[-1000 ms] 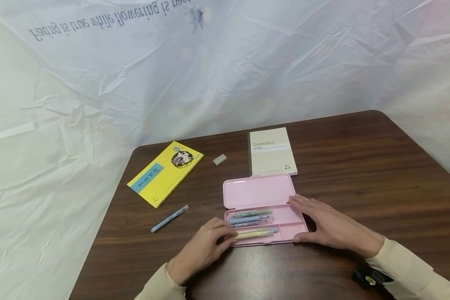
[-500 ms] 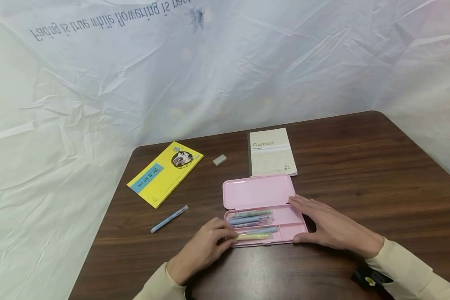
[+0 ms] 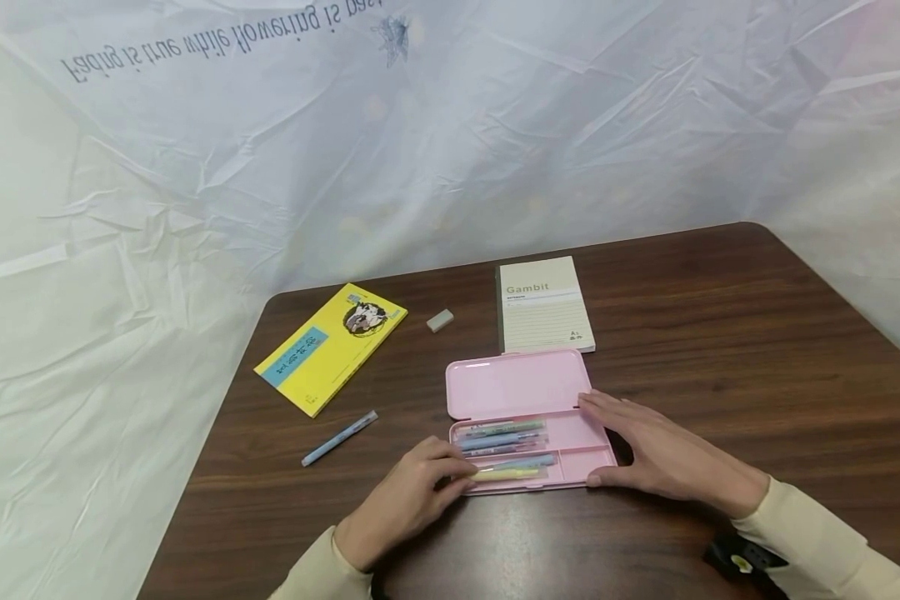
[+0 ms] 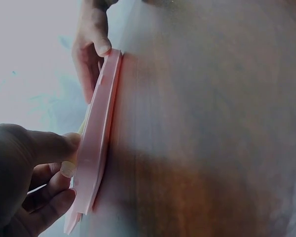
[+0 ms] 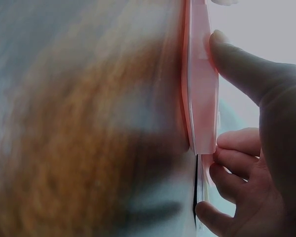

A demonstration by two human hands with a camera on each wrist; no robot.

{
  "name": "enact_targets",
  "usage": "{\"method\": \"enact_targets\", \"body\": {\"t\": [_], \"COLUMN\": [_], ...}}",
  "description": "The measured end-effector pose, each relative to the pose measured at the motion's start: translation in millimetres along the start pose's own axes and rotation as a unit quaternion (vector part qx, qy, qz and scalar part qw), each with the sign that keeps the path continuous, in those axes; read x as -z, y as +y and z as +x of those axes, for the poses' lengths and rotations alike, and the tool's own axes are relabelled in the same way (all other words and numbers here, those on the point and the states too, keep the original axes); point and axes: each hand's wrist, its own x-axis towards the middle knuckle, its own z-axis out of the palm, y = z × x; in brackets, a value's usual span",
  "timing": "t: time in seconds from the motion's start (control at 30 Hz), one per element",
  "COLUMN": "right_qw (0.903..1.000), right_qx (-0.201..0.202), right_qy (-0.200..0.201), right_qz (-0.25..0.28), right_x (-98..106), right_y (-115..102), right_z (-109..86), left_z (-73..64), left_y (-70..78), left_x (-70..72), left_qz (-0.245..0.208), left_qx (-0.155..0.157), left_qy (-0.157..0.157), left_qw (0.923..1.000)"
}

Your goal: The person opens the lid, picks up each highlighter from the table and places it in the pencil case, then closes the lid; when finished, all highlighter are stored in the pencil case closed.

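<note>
An opened pink pencil case [image 3: 517, 385] lies on the table, its lid folded back. My left hand [image 3: 411, 493] is at its left end, thumb and forefinger pinching the end of a yellow pen [image 3: 507, 474]. That pen lies in the long front compartment, alongside a light blue pen [image 3: 528, 461]. Several more pens [image 3: 502, 438] fill the left part of the rear compartment. My right hand [image 3: 663, 454] holds the case's right end, thumb on the front wall [image 5: 202, 89] and fingers around the back corner. The small front-right compartment [image 3: 587, 463] holds nothing.
A notebook [image 3: 543, 312] lies directly behind the lid. To the left are a grey eraser [image 3: 440, 320], a yellow booklet [image 3: 330, 348] and another blue pen [image 3: 340, 437]. A whitish sheet [image 3: 450, 150] hangs along the table's back and left sides.
The yellow pen has shifted toward the front wall of its compartment, uncovering more of the blue pen behind it. My right hand and the case have stayed in place.
</note>
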Motion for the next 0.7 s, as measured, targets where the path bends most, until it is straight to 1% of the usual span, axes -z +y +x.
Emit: {"method": "enact_targets", "body": {"t": [0.2, 0.47, 0.6, 0.7], "right_qw": [1.0, 0.9999, 1.0, 0.9999], "right_qx": [-0.006, -0.009, -0.007, -0.008], "right_qy": [-0.004, -0.005, -0.002, -0.002], "right_qz": [0.004, 0.006, 0.005, 0.006], "right_x": [-0.4, -0.2, -0.2, -0.1], "right_y": [0.0, -0.8, -0.9, -0.9], "right_z": [0.9, 0.7, 0.8, 0.5], "left_z": [-0.3, -1.1, -1.3, -2.0], "left_y": [0.1, 1.1, 0.8, -0.4], "left_x": [-0.8, -0.2, 1.8, 6.0], "left_qz": [-0.003, -0.005, -0.004, 0.0], "left_qx": [0.011, 0.001, 0.0, 0.001], "left_qy": [-0.005, 0.008, 0.021, 0.041], "left_qw": [0.9999, 1.0, 0.9998, 0.9991]}}
